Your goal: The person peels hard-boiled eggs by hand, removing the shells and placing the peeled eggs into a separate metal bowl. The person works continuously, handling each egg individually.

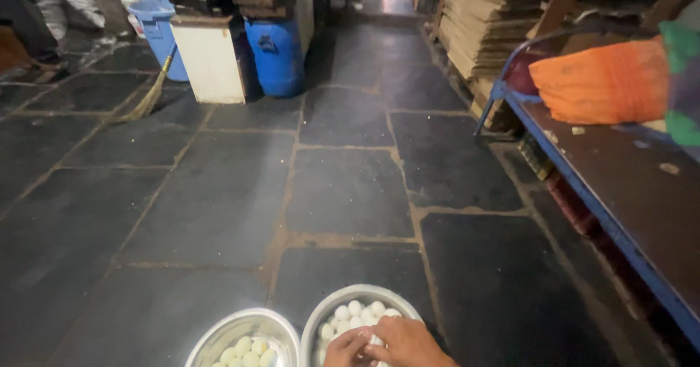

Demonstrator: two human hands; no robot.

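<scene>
Your hands are cut off by the bottom edge: the left hand (345, 349) and right hand (405, 344) meet over the right steel bowl (343, 298) of smooth white eggs (355, 309), fingers curled together on something you can't make out. A second round steel bowl (219, 334) of eggs touches it on the rough dark stone floor (219, 199), with a blue-framed surface (642, 199) to your right.

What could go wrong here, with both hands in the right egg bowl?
1. Both hands, left hand and right hand, pinch one egg over the right bowl; a slip may crack it on the others.
2. The left bowl sits touching or nearly so on the stone floor; a nudge could jostle both.
</scene>
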